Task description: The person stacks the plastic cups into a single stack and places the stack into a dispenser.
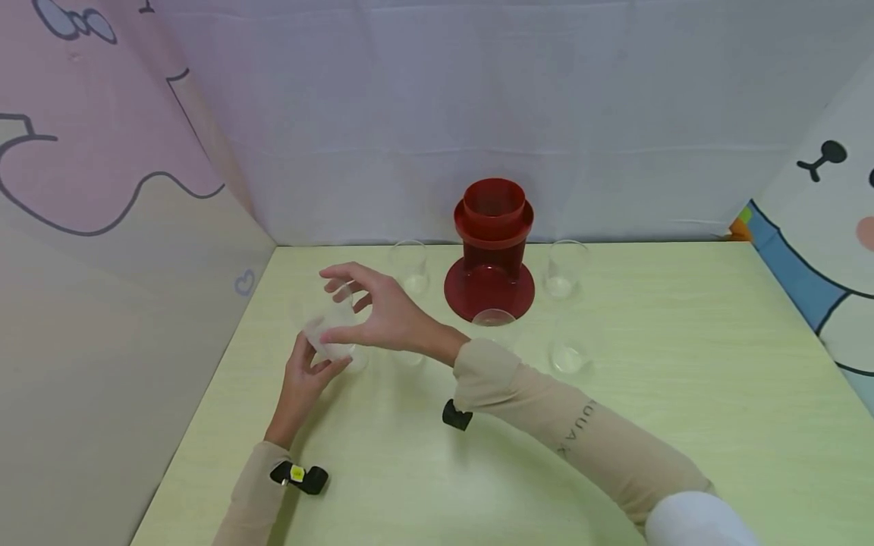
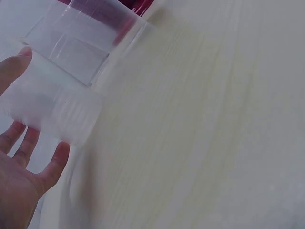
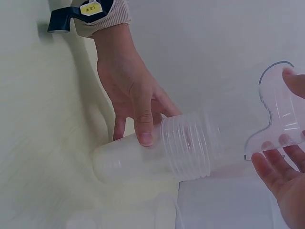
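Note:
My left hand (image 1: 303,383) grips a nested stack of clear plastic cups (image 3: 143,152), tilted on its side above the left part of the table. Its thumb and fingers wrap the stack near the lower end, and the layered rims show in the right wrist view. At the stack's mouth end, my right hand (image 1: 392,311) curves its thumb and fingers around a single clear plastic cup (image 3: 288,112). That cup is see-through and only faintly outlined, apart from the stack's rims in the right wrist view.
Several clear cups stand on the pale table (image 1: 649,425), including one cup (image 1: 563,277) at the back right and another cup (image 1: 567,356) nearer. Red cups (image 1: 495,227) rise from a red round base (image 1: 464,296) at the back middle. Printed curtains border the table behind and at the sides.

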The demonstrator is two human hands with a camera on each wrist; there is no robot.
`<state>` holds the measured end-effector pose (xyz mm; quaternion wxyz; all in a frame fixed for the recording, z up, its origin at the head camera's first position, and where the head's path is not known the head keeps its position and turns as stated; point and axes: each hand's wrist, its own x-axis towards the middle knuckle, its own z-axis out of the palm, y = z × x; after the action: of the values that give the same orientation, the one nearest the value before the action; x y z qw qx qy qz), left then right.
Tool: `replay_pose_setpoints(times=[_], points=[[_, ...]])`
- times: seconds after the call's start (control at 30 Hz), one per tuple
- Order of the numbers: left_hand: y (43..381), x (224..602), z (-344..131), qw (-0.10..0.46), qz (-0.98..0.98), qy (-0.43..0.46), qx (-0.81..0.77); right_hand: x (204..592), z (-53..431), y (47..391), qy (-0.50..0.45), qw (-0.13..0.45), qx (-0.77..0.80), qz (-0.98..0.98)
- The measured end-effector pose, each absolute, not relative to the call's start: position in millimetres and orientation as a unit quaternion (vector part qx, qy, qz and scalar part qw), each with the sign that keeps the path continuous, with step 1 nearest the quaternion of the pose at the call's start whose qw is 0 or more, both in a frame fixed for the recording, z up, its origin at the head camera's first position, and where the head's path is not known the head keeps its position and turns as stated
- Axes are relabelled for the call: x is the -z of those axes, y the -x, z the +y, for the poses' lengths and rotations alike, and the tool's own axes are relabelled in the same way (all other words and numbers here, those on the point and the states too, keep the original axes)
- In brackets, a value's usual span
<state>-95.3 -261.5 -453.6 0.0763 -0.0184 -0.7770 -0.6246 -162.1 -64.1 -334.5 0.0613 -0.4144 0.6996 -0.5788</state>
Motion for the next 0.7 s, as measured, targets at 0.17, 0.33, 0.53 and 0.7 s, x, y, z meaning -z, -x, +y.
replay_pose_setpoints(times=[0.17, 0.33, 0.53, 0.7], points=[[95, 452, -260, 0.085, -0.783, 0.015, 0.616, 335, -71, 167, 0.411, 0.054, 0.578, 0.703], [94, 451, -259, 0.084, -0.787, 0.007, 0.612, 337, -76, 172, 0.405, 0.059, 0.577, 0.707], [94, 452, -260, 0.084, -0.788, 0.007, 0.610, 338, -79, 176, 0.393, 0.078, 0.572, 0.716], [94, 453, -260, 0.089, -0.785, 0.014, 0.613, 341, -84, 178, 0.394, 0.079, 0.571, 0.716]])
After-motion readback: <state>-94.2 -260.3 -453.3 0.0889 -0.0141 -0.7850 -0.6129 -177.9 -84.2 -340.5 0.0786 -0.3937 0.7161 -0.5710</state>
